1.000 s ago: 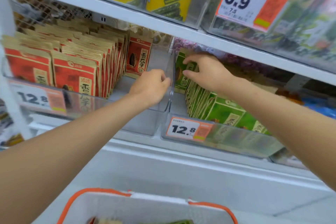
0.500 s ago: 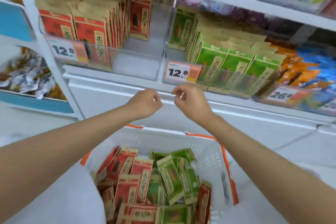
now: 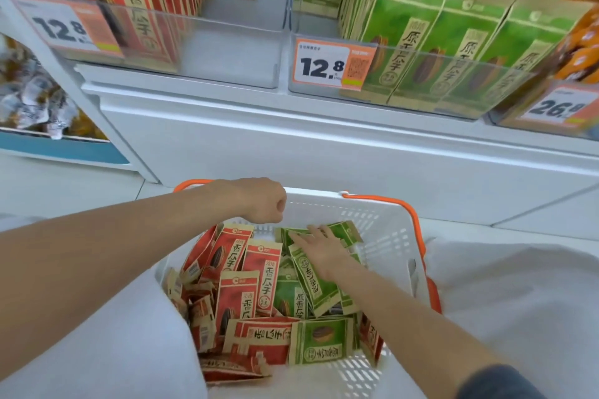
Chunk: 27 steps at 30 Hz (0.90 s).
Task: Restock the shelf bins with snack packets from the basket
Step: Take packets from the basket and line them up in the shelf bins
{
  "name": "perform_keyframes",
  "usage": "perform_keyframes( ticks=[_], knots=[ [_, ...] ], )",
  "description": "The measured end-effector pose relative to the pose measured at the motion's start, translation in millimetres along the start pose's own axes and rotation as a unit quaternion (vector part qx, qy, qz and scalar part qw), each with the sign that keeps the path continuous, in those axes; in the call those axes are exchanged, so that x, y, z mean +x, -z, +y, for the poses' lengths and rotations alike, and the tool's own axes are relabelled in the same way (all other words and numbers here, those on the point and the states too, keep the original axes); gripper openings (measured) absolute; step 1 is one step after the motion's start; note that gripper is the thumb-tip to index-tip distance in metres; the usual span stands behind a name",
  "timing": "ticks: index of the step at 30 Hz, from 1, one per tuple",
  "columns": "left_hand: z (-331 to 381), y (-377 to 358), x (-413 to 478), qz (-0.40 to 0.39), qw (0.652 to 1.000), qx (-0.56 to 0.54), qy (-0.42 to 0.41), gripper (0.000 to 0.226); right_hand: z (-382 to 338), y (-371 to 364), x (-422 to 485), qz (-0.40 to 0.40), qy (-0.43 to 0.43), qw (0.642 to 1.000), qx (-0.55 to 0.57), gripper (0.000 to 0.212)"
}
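Right hand [image 3: 321, 249] rests flat, fingers straight, on a green packet [image 3: 309, 278] lying near-to-far in the basket [image 3: 389, 236]; left hand [image 3: 263, 201], clenched empty, hangs farther left

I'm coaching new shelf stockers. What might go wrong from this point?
1. The right hand lies flat on green packets jumbled against red packets in the basket; a grab may carry a red one along into the green bin.
2. The left price tag and right price tag both read 12.8, so a mix-up may pass unnoticed.
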<state>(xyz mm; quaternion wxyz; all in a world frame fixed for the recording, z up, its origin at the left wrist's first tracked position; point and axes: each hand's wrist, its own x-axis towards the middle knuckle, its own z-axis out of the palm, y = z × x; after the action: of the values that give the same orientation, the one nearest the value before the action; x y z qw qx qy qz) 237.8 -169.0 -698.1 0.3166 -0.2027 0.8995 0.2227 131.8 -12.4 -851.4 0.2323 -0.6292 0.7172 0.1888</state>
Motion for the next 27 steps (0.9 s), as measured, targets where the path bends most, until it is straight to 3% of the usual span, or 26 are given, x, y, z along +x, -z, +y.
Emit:
perform_keyframes(
  ticks=[1,3,5,7,9,13,14,16,18,19,21,24,25,27],
  knots=[
    [0,0,-1,-0.002,1.0,-0.003,0.003,0.021,-1,0,2,-0.004,0.009,0.999,-0.048,0.075],
    [-1,1,-3,0.0,1.0,-0.011,0.006,0.028,-1,-1,4,-0.026,0.021,0.993,-0.116,0.039],
    [-4,1,-5,-0.001,1.0,-0.021,0.011,0.029,4,4,3,-0.048,-0.001,0.997,-0.053,0.005],
    [-8,3,-8,-0.003,1.0,-0.029,0.011,0.03,16,20,1,-0.068,-0.026,0.996,0.053,0.024],
    [-14,5,-12,-0.002,0.999,-0.038,0.011,0.031,29,51,-4,-0.053,-0.041,0.989,0.129,0.029],
    [-25,10,-16,-0.002,0.997,-0.07,0.029,0.043,52,132,-36,0.042,-0.038,0.975,0.216,0.013],
    [-25,12,-18,-0.01,0.995,-0.09,0.032,0.052,56,148,-51,0.068,-0.045,0.952,0.296,0.021],
    [-23,15,-23,-0.035,0.984,-0.171,0.03,0.069,63,168,-83,0.107,-0.053,0.87,0.478,0.039],
    [-18,19,-28,-0.047,0.954,-0.295,0.022,0.073,66,176,-106,0.104,-0.043,0.774,0.623,0.04],
    [-16,20,-30,-0.038,0.931,-0.364,0.02,0.07,66,177,-113,0.091,-0.042,0.746,0.658,0.039],
    [-13,21,-28,0.017,0.876,-0.48,0.034,0.064,64,181,-116,0.092,-0.048,0.73,0.676,0.038],
    [-19,23,-22,0.114,0.817,-0.559,0.087,0.063,66,186,-114,0.113,-0.048,0.689,0.714,0.036],
    [-23,24,-21,0.119,0.808,-0.571,0.087,0.058,66,187,-114,0.111,-0.049,0.692,0.711,0.035],
    [-28,28,-19,0.114,0.81,-0.573,0.057,0.042,68,186,-115,0.081,-0.059,0.739,0.666,0.029]
  ],
)
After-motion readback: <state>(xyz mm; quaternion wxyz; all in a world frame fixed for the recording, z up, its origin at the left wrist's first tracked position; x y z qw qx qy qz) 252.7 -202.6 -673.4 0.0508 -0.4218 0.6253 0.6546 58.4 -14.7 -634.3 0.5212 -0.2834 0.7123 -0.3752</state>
